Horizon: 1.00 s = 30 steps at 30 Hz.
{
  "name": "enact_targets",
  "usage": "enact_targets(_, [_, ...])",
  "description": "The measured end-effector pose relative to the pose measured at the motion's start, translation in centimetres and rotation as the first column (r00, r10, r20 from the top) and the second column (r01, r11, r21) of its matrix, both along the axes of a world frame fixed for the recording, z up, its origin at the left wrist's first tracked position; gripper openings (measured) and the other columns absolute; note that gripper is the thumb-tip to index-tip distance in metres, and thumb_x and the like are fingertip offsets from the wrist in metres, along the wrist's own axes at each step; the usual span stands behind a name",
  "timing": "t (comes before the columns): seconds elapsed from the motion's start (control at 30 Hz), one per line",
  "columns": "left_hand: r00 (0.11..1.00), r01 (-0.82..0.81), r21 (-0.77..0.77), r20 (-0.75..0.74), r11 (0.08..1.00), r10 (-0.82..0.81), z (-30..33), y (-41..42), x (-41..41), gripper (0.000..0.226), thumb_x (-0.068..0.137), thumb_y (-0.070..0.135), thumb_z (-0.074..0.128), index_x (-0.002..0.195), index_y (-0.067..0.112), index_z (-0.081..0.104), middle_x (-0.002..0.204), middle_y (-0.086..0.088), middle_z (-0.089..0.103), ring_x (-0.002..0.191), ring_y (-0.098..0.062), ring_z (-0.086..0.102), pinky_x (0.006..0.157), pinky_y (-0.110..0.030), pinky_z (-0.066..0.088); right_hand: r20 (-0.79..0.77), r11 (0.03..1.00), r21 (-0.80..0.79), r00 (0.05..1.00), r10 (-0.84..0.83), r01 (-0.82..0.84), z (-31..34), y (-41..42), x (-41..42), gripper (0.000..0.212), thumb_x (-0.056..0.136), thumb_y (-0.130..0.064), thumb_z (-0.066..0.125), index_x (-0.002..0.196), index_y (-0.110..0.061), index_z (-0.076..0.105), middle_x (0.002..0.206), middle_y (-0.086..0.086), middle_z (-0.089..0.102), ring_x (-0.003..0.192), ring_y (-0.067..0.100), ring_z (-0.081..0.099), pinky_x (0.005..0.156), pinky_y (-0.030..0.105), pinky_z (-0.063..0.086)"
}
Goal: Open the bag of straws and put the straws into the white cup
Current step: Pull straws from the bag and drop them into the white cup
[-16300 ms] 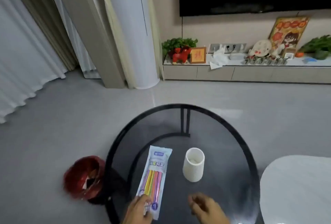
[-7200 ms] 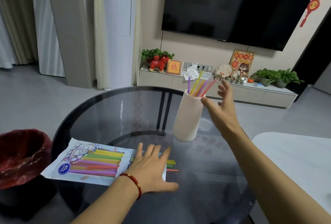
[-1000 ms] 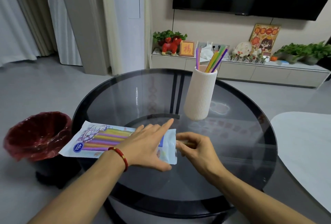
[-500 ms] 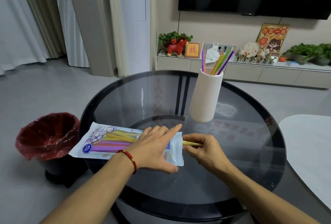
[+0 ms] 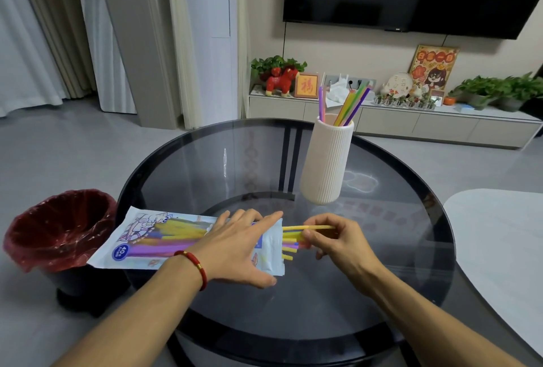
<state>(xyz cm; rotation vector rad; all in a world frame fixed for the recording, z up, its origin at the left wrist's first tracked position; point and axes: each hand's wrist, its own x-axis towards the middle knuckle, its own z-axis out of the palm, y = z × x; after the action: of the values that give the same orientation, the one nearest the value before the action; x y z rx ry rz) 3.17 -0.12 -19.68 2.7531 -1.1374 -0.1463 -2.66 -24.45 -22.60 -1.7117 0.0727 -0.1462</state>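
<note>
Left hand spread flat, pinning straw bag on desk. Right hand pinches yellow straw at bag mouth. White cup behind, part-filled. Risk: neighbouring straws dragged out, rolling loose.

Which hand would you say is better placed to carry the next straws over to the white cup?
The right hand: it already pinches straws at the bag mouth, on the white cup side. The left hand is pressing the bag flat.
</note>
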Motion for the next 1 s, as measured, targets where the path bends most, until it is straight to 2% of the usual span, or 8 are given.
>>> enact_targets(0.13, [1.0, 0.008, 0.016, -0.002, 1.0, -0.008, 0.1, 0.0, 0.0, 0.116, 0.065, 0.08, 0.059, 0.155, 0.042, -0.003, 0.136, 0.009, 0.035, 0.125, -0.014, 0.033, 0.115, -0.047, 0.024, -0.037, 1.0, 0.006, 0.999, 0.019, -0.019, 0.2, -0.4, -0.2, 0.012, 0.091, -0.005, 0.078, 0.101, -0.009, 0.077, 0.09, 0.009, 0.08, 0.074, 0.019, 0.076, 0.06, 0.028, 0.061])
enact_targets(0.23, [1.0, 0.015, 0.015, -0.012, 1.0, -0.015, 0.2, -0.3, -0.1, 0.117, 0.065, 0.079, 0.06, 0.155, 0.042, -0.004, 0.138, 0.009, 0.035, 0.128, -0.014, 0.033, 0.117, -0.048, 0.022, -0.033, 0.996, -0.079, 0.998, 0.046, -0.048, 0.2, 0.1, -0.3, 0.022, 0.087, -0.015, 0.084, 0.107, -0.018, 0.077, 0.096, 0.007, 0.079, 0.076, 0.019, 0.078, 0.058, 0.029, 0.059])
enact_targets(0.4, [0.999, 0.026, 0.023, -0.021, 0.999, -0.025, 0.2, -0.5, -0.3, 0.117, 0.065, 0.078, 0.062, 0.155, 0.042, -0.005, 0.138, 0.01, 0.034, 0.128, -0.014, 0.033, 0.118, -0.049, 0.02, 0.004, 0.982, -0.185, 0.999, 0.032, -0.031, -0.5, 0.9, 0.0, 0.008, 0.089, -0.013, 0.082, 0.093, -0.007, 0.078, 0.083, 0.013, 0.08, 0.066, 0.014, 0.073, 0.058, 0.03, 0.058])
enact_targets(0.57, [0.999, 0.017, 0.041, -0.028, 0.999, -0.016, 0.2, -0.1, -0.2, 0.117, 0.065, 0.079, 0.062, 0.154, 0.044, -0.004, 0.138, 0.01, 0.031, 0.131, -0.013, 0.031, 0.119, -0.051, 0.016, 0.006, 0.982, -0.19, 1.0, -0.006, 0.007, -0.5, -0.6, 0.4, 0.007, 0.087, -0.007, 0.083, 0.089, -0.009, 0.077, 0.079, 0.01, 0.078, 0.067, 0.015, 0.069, 0.059, 0.029, 0.057])
enact_targets(0.63, [1.0, 0.015, 0.043, -0.027, 0.999, -0.014, 0.2, 0.0, -0.1, 0.116, 0.064, 0.079, 0.061, 0.154, 0.045, -0.005, 0.137, 0.011, 0.03, 0.131, -0.013, 0.031, 0.12, -0.052, 0.015, -0.01, 0.974, -0.228, 1.0, -0.003, 0.001, -0.3, -1.3, 0.4, 0.008, 0.087, -0.016, 0.084, 0.092, -0.015, 0.078, 0.085, 0.01, 0.079, 0.068, 0.014, 0.068, 0.06, 0.029, 0.057])
enact_targets(0.8, [0.998, 0.028, 0.037, -0.051, 0.999, -0.026, 0.2, -0.3, -0.1, 0.115, 0.065, 0.078, 0.062, 0.153, 0.046, -0.004, 0.137, 0.011, 0.03, 0.131, -0.013, 0.031, 0.12, -0.053, 0.013, 0.025, 0.834, -0.551, 0.999, 0.039, -0.019, 0.0, -1.2, 0.8, 0.038, 0.09, -0.05, 0.075, 0.123, -0.03, 0.075, 0.095, -0.023, 0.072, 0.074, -0.001, 0.069, 0.069, 0.01, 0.05])
enact_targets(0.93, [0.998, 0.025, 0.045, -0.052, 0.999, -0.023, 0.4, -0.4, -0.1, 0.115, 0.066, 0.077, 0.063, 0.154, 0.044, -0.004, 0.137, 0.011, 0.031, 0.13, -0.013, 0.032, 0.121, -0.053, 0.013, 0.032, 0.733, -0.678, 0.995, 0.094, -0.047, -0.2, -0.5, 1.2, 0.049, 0.091, -0.054, 0.071, 0.133, -0.028, 0.07, 0.126, -0.01, 0.059, 0.081, -0.001, 0.06, 0.074, 0.005, 0.043])
enact_targets(1.0, [0.999, 0.028, 0.036, -0.044, 0.999, -0.027, 0.4, -0.3, -0.3, 0.114, 0.066, 0.077, 0.063, 0.154, 0.044, -0.001, 0.136, 0.012, 0.032, 0.13, -0.012, 0.033, 0.121, -0.052, 0.012, 0.018, 0.706, -0.706, 0.995, 0.096, -0.055, -0.2, -0.3, 1.2, 0.045, 0.093, -0.052, 0.07, 0.13, -0.025, 0.071, 0.127, -0.008, 0.058, 0.089, 0.004, 0.06, 0.079, 0.009, 0.045])
